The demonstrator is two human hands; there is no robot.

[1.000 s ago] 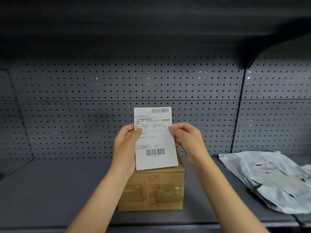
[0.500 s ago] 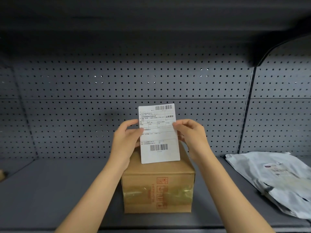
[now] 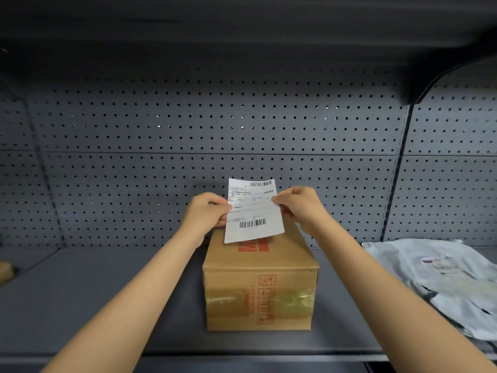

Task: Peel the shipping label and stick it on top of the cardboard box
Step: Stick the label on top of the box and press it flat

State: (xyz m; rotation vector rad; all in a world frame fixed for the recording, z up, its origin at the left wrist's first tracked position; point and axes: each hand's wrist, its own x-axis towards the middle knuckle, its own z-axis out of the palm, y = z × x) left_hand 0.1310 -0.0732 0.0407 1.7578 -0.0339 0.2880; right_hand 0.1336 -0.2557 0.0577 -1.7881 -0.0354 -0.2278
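A white shipping label [image 3: 254, 211] with two barcodes hangs tilted above the far end of a brown cardboard box [image 3: 259, 281]. My left hand [image 3: 205, 212] pinches the label's left edge and my right hand [image 3: 298, 207] pinches its right edge. The label's lower edge hovers just over the box top, near a red print there. The box stands on the grey shelf [image 3: 107, 297], its front face carrying red handling marks and a band of clear tape. I cannot tell whether the backing is peeled.
A pile of grey plastic mailer bags [image 3: 441, 278] lies on the shelf to the right of the box. A perforated grey back panel [image 3: 188, 130] rises behind. A small brown object [image 3: 5, 270] sits at the far left edge.
Both hands have carried the label forward and lower, toward the box top, and it now tilts more. The view has shifted, so more of the box top shows.
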